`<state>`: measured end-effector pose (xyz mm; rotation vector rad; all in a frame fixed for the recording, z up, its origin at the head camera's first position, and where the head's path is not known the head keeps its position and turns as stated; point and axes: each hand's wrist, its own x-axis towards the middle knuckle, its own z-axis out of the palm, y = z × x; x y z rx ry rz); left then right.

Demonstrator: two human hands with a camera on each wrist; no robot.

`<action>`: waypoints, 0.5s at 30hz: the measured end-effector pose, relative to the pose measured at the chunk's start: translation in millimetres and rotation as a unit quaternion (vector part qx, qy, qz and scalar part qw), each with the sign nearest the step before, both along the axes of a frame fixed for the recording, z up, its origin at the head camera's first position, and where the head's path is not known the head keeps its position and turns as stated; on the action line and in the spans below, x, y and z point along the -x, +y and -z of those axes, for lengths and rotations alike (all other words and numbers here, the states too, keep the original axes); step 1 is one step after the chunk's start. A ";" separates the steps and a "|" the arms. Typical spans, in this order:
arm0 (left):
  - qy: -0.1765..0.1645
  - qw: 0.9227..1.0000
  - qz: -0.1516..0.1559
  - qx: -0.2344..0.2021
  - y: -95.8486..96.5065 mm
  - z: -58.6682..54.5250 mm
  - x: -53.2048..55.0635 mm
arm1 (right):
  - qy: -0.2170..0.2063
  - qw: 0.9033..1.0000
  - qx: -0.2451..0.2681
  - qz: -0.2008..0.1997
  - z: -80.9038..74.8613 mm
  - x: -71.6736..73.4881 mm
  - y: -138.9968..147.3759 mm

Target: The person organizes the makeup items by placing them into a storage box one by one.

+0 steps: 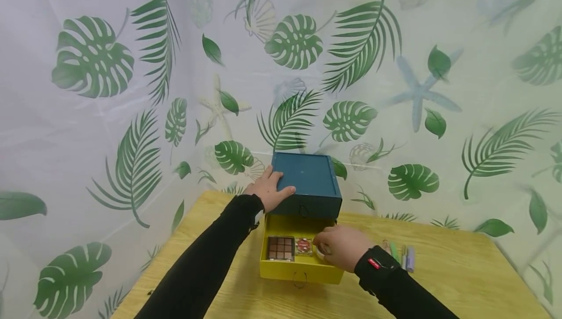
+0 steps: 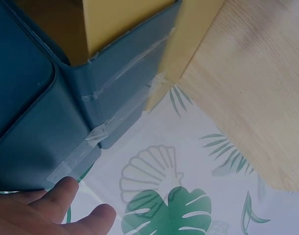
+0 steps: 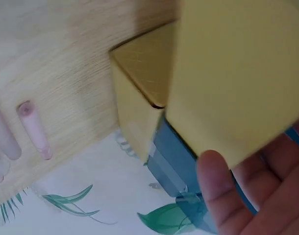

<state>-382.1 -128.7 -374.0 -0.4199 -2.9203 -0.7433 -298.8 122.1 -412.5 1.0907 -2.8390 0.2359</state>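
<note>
A blue box [image 1: 307, 175] stands on the table with its yellow drawer [image 1: 281, 271] pulled out at the front. On the box's left top edge rests my left hand [image 1: 268, 189], fingers spread; the left wrist view shows its fingertips [image 2: 66, 188] by the taped blue side. My right hand [image 1: 347, 246] reaches over the drawer's right side with curled fingers, holding a small round compact [image 1: 322, 252] that they partly cover. The right wrist view shows the thumb [image 3: 213, 171] by the yellow wall, the compact hidden. An eyeshadow palette [image 1: 281, 248] and a small red-patterned case [image 1: 303, 246] lie in the drawer.
Several slim cosmetic tubes [image 1: 410, 259] lie on the wooden table [image 1: 461, 280] right of the drawer, also visible as pinkish tubes [image 3: 34, 129] in the right wrist view. A leaf-patterned curtain [image 1: 298, 80] hangs behind the table and along its left side.
</note>
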 end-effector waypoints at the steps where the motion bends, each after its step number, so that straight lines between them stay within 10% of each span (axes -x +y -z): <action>1: 0.000 1.000 0.000 0.000 0.1 0.2 -0.6 | -0.001 1.000 -0.009 -0.001 1.4 1.1 -1.0; 15: -0.005 1.000 0.005 0.005 -0.5 -2.7 -4.0 | -0.043 0.999 -0.013 0.008 13.0 7.7 -4.7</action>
